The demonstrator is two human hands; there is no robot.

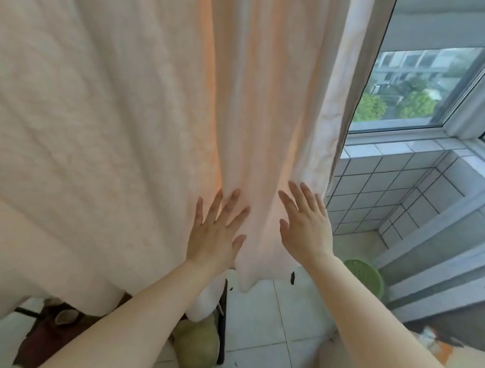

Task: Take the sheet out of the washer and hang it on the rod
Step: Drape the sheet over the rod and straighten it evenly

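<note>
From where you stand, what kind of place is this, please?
Probably an enclosed home balcony or laundry corner, high up. A large pale sheet hangs to dry, both hands flat on it. The low wall is tiled, and the window looks down on trees and buildings.

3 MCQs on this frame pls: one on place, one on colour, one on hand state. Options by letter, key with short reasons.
1. Where is the green stool relative to the sheet?
A. Low right, on the floor below the window
B. Left of it
C. On the sill

2. What colour is the sheet?
A. Navy
B. Pale cream-pink
C. Black

3. How are the left hand and right hand placed?
A. Both fists closed at the sides
B. One pinching a peg
C. Both flat, fingers spread on the fabric

Key: 1 A, the stool stands on the floor tiles by the tiled wall; 2 B, the hanging fabric is light cream-pink; 3 C, straight fingers rest on the sheet with no grip.
</note>
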